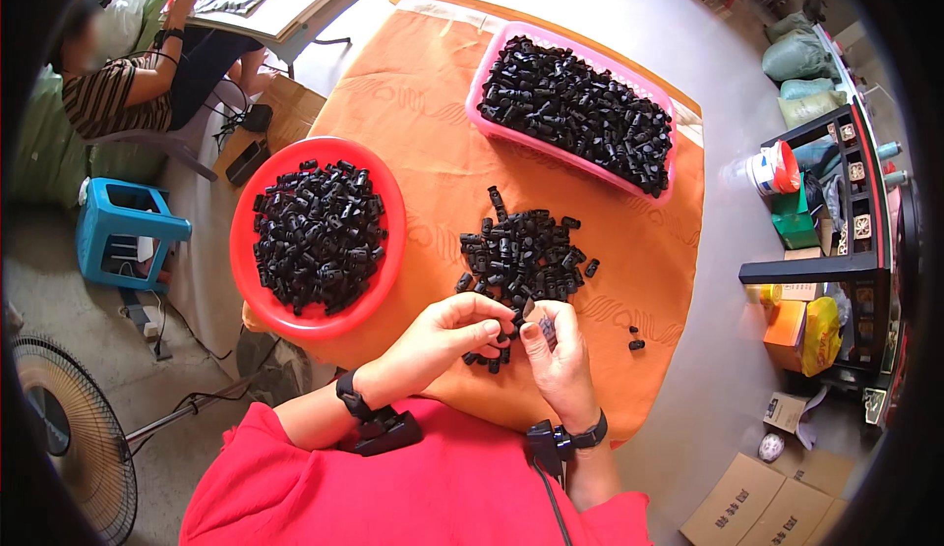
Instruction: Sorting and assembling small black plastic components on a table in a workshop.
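Note:
My left hand (454, 337) and my right hand (562, 357) meet over the near edge of a loose pile of small black plastic pieces (526, 251), which look like cord locks. The left hand's thumb and forefinger are pinched together; whatever they hold is too small to tell apart from the dark pieces behind. My right thumb is pressed against the curled fingers, where a small brownish bit shows at the tips, its kind unclear. Several black pieces lie directly under the fingers, partly hidden by them.
A red round basin (395, 241) full of black pieces stands left of the pile. At the far right of the orange tablecloth (413, 84) sits a pink basket (573, 158), also full. Two stray pieces (636, 343) lie right. Left are a fan (74, 438), a blue stool (98, 241) and a seated person (118, 103).

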The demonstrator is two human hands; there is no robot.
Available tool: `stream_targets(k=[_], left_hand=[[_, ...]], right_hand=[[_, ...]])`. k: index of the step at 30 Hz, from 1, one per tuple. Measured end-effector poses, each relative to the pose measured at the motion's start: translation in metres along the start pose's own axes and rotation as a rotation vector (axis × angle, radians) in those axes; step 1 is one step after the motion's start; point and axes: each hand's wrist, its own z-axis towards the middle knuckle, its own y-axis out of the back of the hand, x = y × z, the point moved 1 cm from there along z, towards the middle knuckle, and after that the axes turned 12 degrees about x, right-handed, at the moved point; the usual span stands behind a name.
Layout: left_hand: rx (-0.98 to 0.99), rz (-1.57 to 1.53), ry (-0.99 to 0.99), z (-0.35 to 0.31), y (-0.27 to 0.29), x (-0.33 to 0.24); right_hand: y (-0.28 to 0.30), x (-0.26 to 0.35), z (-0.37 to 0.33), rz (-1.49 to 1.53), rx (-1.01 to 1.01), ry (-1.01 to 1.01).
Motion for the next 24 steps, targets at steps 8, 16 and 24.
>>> stream_targets(k=[8,16,24], left_hand=[[0.132,-0.265,0.054,-0.002,0.002,0.003],[0.193,-0.404,0.085,-0.003,0.004,0.007],[0.157,-0.399,0.116,-0.003,0.000,0.013]], right_hand=[[0.004,0.005,-0.010,0.143,-0.030,-0.004],[0.003,0.008,-0.014,0.191,-0.051,-0.013],[-0.002,0.006,-0.014,0.323,-0.082,-0.060]])
